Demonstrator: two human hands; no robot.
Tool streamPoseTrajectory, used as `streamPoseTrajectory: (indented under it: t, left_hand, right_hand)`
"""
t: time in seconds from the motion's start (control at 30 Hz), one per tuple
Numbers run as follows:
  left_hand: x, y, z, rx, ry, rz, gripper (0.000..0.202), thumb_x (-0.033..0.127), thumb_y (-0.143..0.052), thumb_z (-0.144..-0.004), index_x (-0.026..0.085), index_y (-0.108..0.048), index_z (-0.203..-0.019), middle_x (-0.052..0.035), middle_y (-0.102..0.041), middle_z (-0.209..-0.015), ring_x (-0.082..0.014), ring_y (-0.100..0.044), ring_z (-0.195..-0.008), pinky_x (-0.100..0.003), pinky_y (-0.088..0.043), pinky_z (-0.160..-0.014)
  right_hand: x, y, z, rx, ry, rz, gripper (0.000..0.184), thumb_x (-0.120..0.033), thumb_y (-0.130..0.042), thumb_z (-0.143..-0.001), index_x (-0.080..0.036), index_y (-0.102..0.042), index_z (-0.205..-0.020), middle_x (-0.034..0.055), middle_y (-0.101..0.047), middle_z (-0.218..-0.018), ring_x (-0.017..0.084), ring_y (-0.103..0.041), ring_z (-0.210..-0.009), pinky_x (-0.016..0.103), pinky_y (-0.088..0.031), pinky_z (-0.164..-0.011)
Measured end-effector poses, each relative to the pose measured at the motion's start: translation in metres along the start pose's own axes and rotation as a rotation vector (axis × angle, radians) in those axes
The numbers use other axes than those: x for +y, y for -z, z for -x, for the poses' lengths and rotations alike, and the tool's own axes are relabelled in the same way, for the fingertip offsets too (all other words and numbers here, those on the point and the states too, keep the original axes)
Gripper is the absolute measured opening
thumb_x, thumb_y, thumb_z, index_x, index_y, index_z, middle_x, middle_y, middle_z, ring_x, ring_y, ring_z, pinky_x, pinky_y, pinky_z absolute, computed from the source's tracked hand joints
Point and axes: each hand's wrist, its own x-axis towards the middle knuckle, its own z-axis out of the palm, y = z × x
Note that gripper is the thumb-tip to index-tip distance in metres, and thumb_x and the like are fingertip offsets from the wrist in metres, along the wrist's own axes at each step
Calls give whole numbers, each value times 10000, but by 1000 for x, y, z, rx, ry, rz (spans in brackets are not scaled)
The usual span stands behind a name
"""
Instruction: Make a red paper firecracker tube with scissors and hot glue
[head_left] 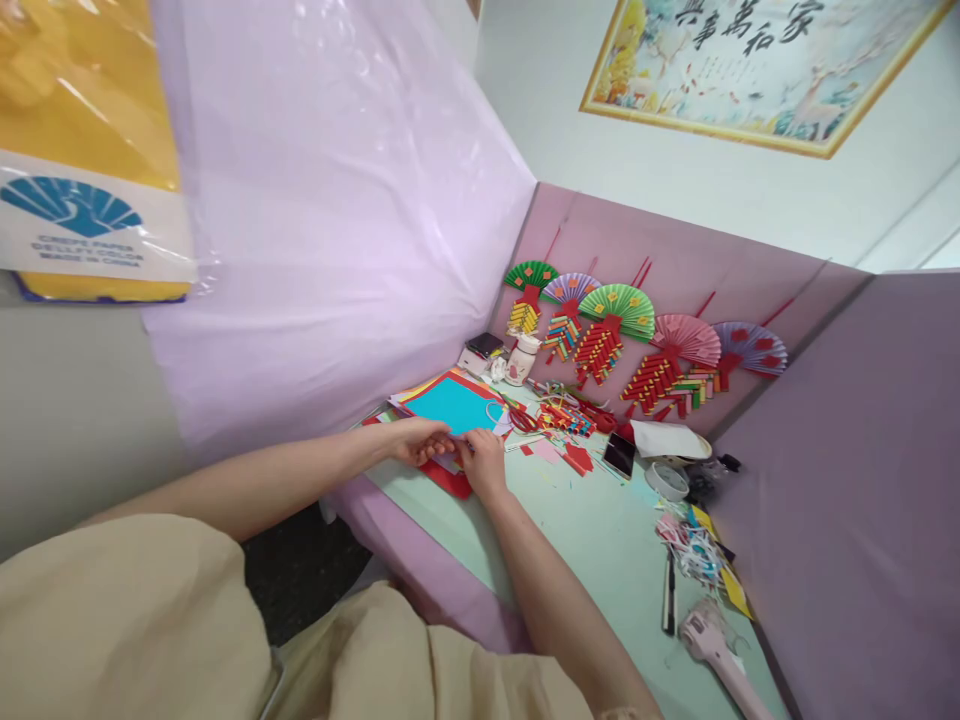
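My left hand (421, 441) and my right hand (484, 461) meet at the near edge of a stack of coloured paper. Both have fingers bent and thumbs close together, in a pinch. Whatever lies between the fingertips is too small and too covered to make out. Just beyond them a bright blue sheet (459, 401) tops the stack, with red and other coloured edges showing under it. Below my hands lies a red piece (448, 480), partly hidden by them. Red-handled scissors (523, 418) rest right of the blue sheet.
Paper scraps (577, 459), a phone (619, 455), a tape roll (667, 482), a black pen-like tool (669, 592) and a pale pink handheld device (720, 655) lie rightward. A white jar (523, 358) stands at the back. Paper fan ornaments (617, 311) hang on the rear partition.
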Motion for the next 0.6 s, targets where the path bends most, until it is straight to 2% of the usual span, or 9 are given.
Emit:
streamPoseTrajectory:
  t: [0.1, 0.2, 0.27, 0.33, 0.4, 0.5, 0.6]
  left_hand:
    - [-17, 3, 5, 15, 79, 185, 260, 211, -464, -885, 122, -635, -711, -72, -650, -601, -107, -547, -502, -179, -448, -485]
    - [-29, 5, 6, 46, 53, 349, 214, 121, -441, -879, 133, -606, -743, -70, -683, -679, -127, -641, -677, -182, -523, -674]
    - [-34, 5, 4, 61, 39, 421, 155, 72, -477, -843, 142, -583, -755, -51, -677, -671, -130, -659, -711, -199, -539, -740]
    - [-35, 5, 0, 67, 42, 465, 99, 60, -528, -808, 142, -571, -773, -40, -669, -660, -137, -669, -704, -228, -555, -755]
    - [-36, 6, -4, 68, 54, 490, 57, 79, -567, -793, 135, -570, -790, -44, -666, -663, -150, -676, -689, -259, -570, -742]
    - [-36, 7, -9, 84, 54, 501, 37, 101, -575, -811, 136, -572, -797, -37, -658, -651, -152, -675, -653, -264, -579, -698]
    - [-40, 5, -10, 91, 25, 495, 70, 77, -590, -806, 146, -588, -813, -18, -661, -665, -137, -674, -663, -231, -572, -689]
  right_hand:
    - [0, 4, 2, -61, 1, -16, 276, -369, -474, -935, -210, -669, -822, 49, -655, -820, 189, -559, -845, 296, -358, -774]
    - [-1, 9, -3, -123, 12, -35, 372, -473, -456, -934, -216, -690, -802, 46, -668, -822, 180, -577, -845, 285, -385, -782]
    - [-3, 10, -13, -152, 13, -42, 419, -481, -396, -956, -213, -702, -858, 57, -678, -892, 180, -586, -905, 286, -403, -814]
    - [-6, 7, -26, -183, 12, -42, 394, -448, -393, -961, -200, -699, -969, 76, -673, -1010, 185, -582, -998, 291, -412, -868]
    - [-8, 1, -38, -221, 13, -35, 358, -425, -482, -923, -180, -665, -1109, 104, -633, -1157, 207, -556, -1102, 309, -407, -932]
    - [-9, -12, -51, -297, 30, -22, 505, -433, -615, -832, -153, -591, -1253, 152, -531, -1326, 258, -498, -1215, 352, -397, -990]
    - [-6, -21, -57, -392, 66, -22, 577, -462, -653, -799, -175, -563, -1292, 141, -517, -1357, 267, -478, -1252, 363, -396, -1010]
